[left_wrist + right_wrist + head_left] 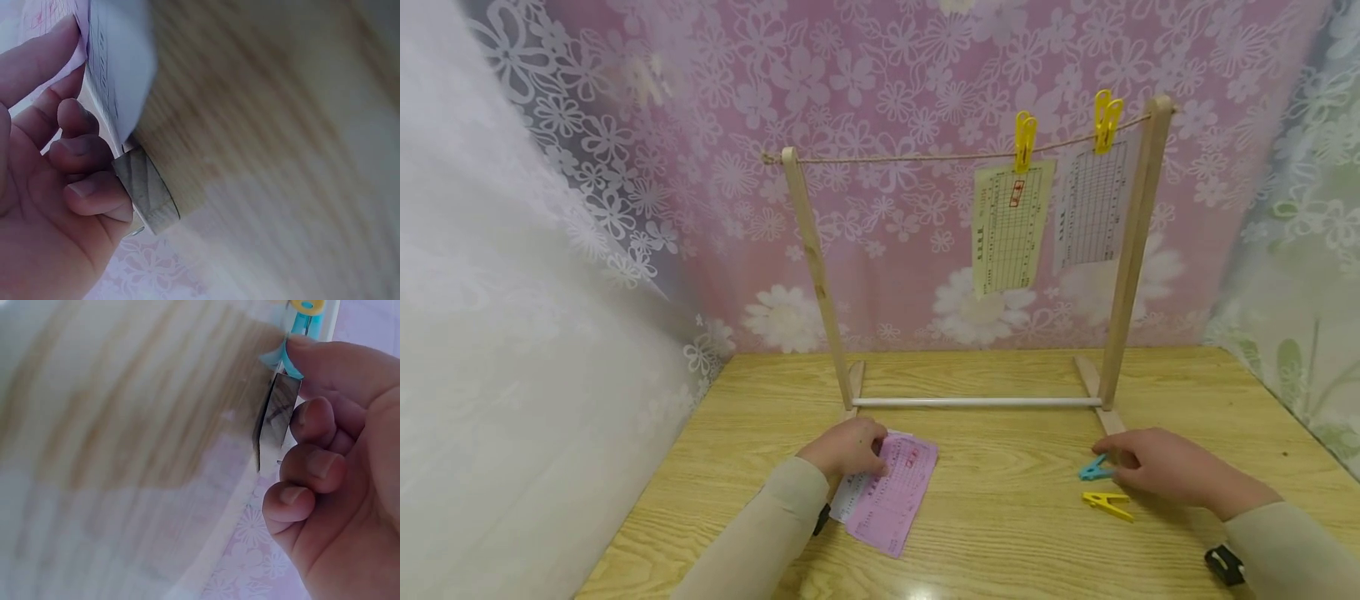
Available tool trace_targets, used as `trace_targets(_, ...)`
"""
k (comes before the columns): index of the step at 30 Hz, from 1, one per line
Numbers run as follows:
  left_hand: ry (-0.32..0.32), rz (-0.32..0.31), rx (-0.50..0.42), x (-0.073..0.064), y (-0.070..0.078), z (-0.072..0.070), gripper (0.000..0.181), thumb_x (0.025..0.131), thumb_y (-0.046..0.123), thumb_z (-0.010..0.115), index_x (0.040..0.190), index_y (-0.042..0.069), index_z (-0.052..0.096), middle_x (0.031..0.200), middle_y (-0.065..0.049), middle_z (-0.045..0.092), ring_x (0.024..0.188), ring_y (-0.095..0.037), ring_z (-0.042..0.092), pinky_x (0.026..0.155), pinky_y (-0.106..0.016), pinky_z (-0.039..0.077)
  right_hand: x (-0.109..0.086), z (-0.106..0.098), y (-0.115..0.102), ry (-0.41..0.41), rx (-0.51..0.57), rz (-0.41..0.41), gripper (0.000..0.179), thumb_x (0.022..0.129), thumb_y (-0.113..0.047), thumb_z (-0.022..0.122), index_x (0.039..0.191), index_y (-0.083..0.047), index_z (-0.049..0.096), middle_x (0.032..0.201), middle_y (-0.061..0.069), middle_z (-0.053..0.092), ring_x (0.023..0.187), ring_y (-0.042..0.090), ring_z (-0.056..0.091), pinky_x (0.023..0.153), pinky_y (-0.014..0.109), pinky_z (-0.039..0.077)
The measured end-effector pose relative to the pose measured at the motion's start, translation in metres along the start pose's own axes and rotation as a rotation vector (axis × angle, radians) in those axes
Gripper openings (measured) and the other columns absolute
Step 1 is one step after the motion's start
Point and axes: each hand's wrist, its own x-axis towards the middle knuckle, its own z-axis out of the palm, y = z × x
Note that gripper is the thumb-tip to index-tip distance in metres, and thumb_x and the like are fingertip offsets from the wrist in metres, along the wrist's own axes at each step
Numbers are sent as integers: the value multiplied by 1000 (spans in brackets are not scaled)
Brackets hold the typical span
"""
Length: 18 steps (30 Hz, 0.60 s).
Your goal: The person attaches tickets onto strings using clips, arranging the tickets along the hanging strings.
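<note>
My left hand (848, 448) is at the upper left of a pink printed slip (895, 492). In the left wrist view its thumb and index finger pinch the pink slip, and the other fingers curl inward. A white slip (848, 493) lies partly under the pink one; its edge bends up beside those fingers. At the right, my right hand (1168, 471) pinches a blue clothespin (1096, 468) between thumb and index finger; the index fingertip is mostly hidden in the right wrist view. Just in front of it on the table lies a yellow clothespin (1107, 505).
Behind the hands stands a wooden frame (822, 283) with a white bottom rod (977, 402) and a twine line (917, 157). Yellow clothespins (1024, 142) hold a yellow slip (1011, 229) and a pale slip (1092, 204) near its right post. Floral curtains surround the table (1000, 533).
</note>
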Motion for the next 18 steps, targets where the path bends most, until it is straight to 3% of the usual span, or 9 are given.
trace_targets(8,27,18,-78,0,-3,1,30,91,20,77,68,18,58,68,6,52,60,-9,45,57,-26,38,1,2,2,29,-67,6,33,95,-25,71,125,-14,69,73,-12,51,61,4,41,60,30,35)
trace_targets(15,79,27,-91,-8,-5,-2,27,98,25,67,71,19,65,86,6,56,74,-11,50,65,-29,42,-3,0,-1,55,42,-54,18,98,-27,68,111,-18,61,72,-8,51,57,4,43,54,27,36)
trace_targets(18,94,18,-138,-12,-5,-6,27,98,24,66,72,17,65,83,6,55,71,-11,49,62,-29,42,-3,-2,-4,82,99,-64,19,99,-25,66,113,-15,58,72,-5,49,56,5,40,52,27,35)
